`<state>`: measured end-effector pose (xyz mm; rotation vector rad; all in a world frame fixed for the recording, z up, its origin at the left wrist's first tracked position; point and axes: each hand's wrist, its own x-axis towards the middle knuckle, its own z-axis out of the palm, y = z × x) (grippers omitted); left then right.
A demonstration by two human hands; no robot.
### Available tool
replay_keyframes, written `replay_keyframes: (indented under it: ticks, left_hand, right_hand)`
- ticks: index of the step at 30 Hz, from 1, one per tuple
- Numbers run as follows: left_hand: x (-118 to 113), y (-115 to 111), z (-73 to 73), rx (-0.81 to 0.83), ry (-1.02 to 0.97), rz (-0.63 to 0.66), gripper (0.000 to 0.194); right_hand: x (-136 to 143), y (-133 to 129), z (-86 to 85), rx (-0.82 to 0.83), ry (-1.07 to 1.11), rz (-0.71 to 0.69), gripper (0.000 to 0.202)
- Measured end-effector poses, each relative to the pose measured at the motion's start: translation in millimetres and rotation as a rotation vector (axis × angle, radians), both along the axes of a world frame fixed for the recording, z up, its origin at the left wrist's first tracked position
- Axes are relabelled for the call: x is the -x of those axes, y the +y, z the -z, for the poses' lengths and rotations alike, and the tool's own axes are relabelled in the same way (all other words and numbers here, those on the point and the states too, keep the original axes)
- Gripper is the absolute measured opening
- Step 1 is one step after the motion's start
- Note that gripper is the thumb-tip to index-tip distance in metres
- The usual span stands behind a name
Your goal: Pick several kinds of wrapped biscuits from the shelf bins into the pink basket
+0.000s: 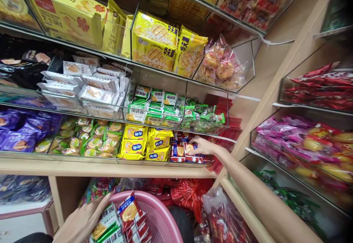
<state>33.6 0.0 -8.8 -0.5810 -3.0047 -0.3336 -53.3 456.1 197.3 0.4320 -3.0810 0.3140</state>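
Note:
My right hand (202, 147) reaches into the bottom shelf bin, its fingers on a red and blue cookie packet (189, 148) among similar packets. Beside them stand yellow packets (134, 145). At the lower left, my left hand (82, 215) lies against the rim of a pink basket (169, 222), thumb stretched along the edge; its other fingers are partly hidden. Inside the basket are green and white packets (106, 222) and red and blue packets (129, 213).
Clear-fronted shelves hold white packets (100, 94), green and white packets (157, 96) and yellow wafer packs (156, 40). A wooden post (278, 66) divides them from the right shelves with pink packets (286, 136). Red bags (190, 197) lie below.

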Motion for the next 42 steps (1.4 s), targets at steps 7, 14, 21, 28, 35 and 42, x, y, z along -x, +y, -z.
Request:
replay_keyframes:
  ticks: [7, 14, 21, 28, 35, 42]
  left_hand:
    - [-1.3, 0.3, -1.0, 0.047, 0.036, 0.03, 0.058]
    - [1.0, -0.6, 4.5, 0.111, 0.067, 0.037, 0.06]
    - [-1.5, 1.4, -3.6, 0.107, 0.019, 0.049, 0.057]
    - [-4.2, 5.0, -9.6, -0.005, 0.003, 0.001, 0.056]
    - [0.4, 2.8, -0.3, -0.055, -0.023, 0.015, 0.056]
    - [-0.3, -1.9, 3.4, -0.02, 0.039, 0.022, 0.056]
  right_hand:
    - [-5.4, -3.5, -4.0, 0.008, 0.033, 0.062, 0.069]
    - [-11.2, 7.9, -3.8, 0.057, 0.197, 0.035, 0.057]
    - [-26.5, 12.5, 18.6, -0.13, 0.501, 0.196, 0.044]
    - [-32.9, 27.1, 16.5, -0.113, 0.44, 0.098, 0.049]
    - [-23.5, 30.1, 2.0, -0.108, 0.286, 0.095, 0.055]
    - [-24.0, 32.8, -6.4, -0.072, 0.26, 0.077, 0.055]
